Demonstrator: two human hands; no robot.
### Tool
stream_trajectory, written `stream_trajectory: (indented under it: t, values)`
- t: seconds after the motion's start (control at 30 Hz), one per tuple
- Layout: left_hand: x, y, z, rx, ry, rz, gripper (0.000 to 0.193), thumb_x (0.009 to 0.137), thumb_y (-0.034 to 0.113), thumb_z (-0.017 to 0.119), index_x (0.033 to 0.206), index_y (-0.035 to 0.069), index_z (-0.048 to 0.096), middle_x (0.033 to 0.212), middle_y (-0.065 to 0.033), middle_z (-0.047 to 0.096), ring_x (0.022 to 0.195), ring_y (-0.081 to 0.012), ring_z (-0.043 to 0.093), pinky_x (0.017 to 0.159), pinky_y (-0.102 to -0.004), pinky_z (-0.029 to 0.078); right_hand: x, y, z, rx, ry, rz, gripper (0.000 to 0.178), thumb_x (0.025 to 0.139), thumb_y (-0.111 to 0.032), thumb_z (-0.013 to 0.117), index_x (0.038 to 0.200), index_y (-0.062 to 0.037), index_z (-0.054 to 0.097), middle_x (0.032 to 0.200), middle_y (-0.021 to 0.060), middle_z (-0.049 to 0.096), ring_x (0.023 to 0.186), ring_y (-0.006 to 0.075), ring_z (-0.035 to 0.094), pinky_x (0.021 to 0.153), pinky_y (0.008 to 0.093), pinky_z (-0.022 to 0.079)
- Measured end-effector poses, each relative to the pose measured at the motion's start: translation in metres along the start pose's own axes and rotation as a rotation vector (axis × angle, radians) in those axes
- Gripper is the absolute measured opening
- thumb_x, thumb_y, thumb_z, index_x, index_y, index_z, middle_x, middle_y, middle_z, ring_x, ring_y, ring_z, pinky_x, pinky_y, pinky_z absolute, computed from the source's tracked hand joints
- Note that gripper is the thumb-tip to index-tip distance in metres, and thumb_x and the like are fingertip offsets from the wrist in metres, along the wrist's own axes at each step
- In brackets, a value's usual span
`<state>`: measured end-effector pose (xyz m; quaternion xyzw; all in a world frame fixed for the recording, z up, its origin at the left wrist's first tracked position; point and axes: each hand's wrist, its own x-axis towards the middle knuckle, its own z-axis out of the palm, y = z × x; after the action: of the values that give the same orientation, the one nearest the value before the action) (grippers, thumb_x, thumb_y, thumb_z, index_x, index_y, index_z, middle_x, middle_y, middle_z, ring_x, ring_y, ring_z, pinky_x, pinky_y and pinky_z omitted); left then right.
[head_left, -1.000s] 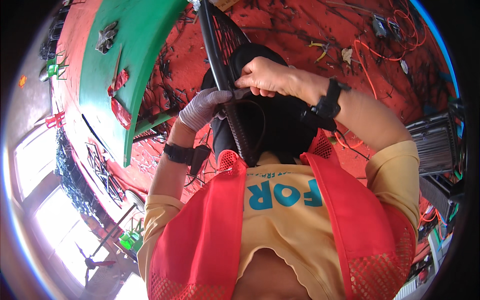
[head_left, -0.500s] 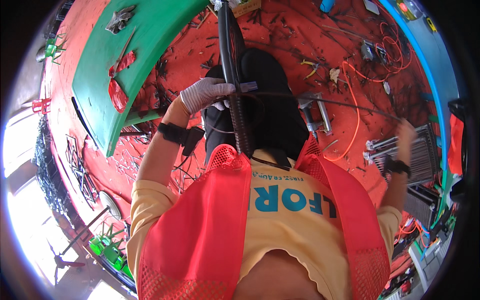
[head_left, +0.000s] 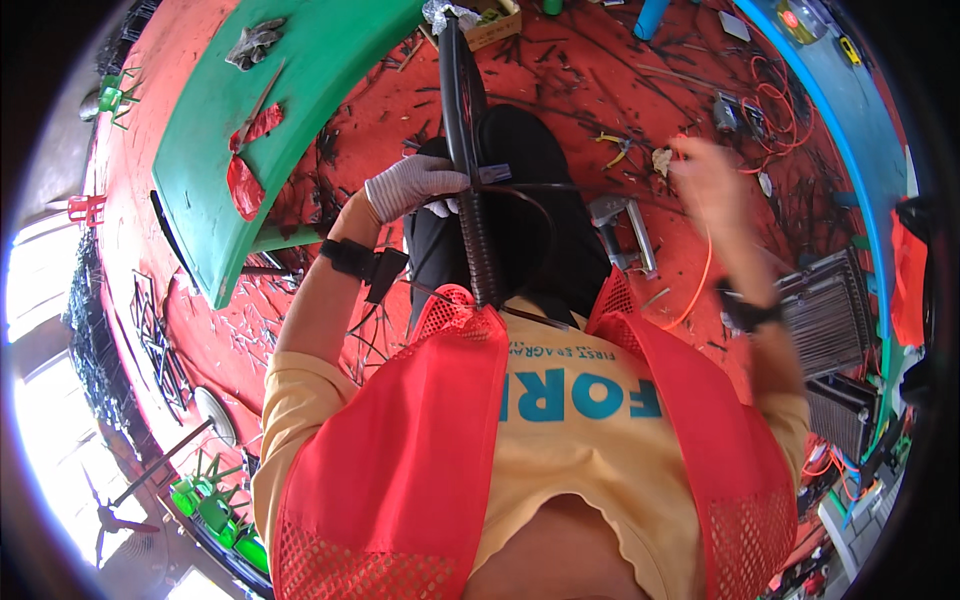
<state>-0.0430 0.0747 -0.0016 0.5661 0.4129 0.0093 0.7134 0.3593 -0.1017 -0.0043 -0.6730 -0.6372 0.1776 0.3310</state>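
A long dark pole stands between my knees, its far end wrapped in silvery foil. The near stretch is wound with a dark strip in close ridged turns. My left hand, in a pale striped glove, is closed around the pole at the top of these turns. A small grey-blue tab sticks out beside its fingertips. From there the loose strip curves over my lap and to the right. My bare right hand is off to the right, smeared by motion; whether it holds the strip is unclear.
On the red floor lie scattered dark scraps, yellow-handled pliers, a grey power tool and an orange hose. A green table stands left, a blue table right. Finned metal panels lie beyond my right arm.
My right hand has swept inward and away from me, from the far right toward the pole. The strip, taut before, now hangs in a looser loop. My left hand keeps its place.
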Motion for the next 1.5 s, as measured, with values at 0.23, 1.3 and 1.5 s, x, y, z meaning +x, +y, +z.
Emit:
stream_trajectory:
  t: [0.23,1.3,1.5]
  values:
    - [-0.003,-0.005,0.0,-0.078,-0.025,-0.023,0.035,0.087,0.03,0.066,0.102,-0.001,0.065,0.083,-0.0053,0.066,0.071,-0.0111,0.063,0.062,-0.0229,0.052,0.041,-0.123,0.107,-0.138,-0.435,0.03,0.028,0.081,-0.023,0.071,0.094,-0.0036,0.057,0.1,0.017,0.062,0.092,0.0326,0.061,0.076,0.0421,0.049]
    - [-0.005,0.012,-0.004,0.054,-0.103,0.05,0.035,0.085,0.028,0.065,0.107,0.001,0.064,0.089,-0.002,0.064,0.077,-0.0099,0.061,0.066,-0.0226,0.05,-0.115,0.176,-0.378,-1.133,0.028,0.479,0.038,0.094,-0.03,0.052,0.119,-0.0016,0.061,0.104,0.0113,0.065,0.087,0.0261,0.061,0.075,0.0342,0.049]
    - [-0.008,0.009,-0.004,0.051,-0.091,0.04,0.038,0.085,0.03,0.066,0.108,0.0,0.064,0.089,-0.0028,0.065,0.078,-0.0103,0.061,0.067,-0.0229,0.049,0.023,-0.029,0.057,-0.013,-0.229,-0.301,0.029,0.085,-0.015,0.065,0.112,-0.0055,0.062,0.109,0.0171,0.062,0.1,0.0319,0.062,0.086,0.0381,0.048]
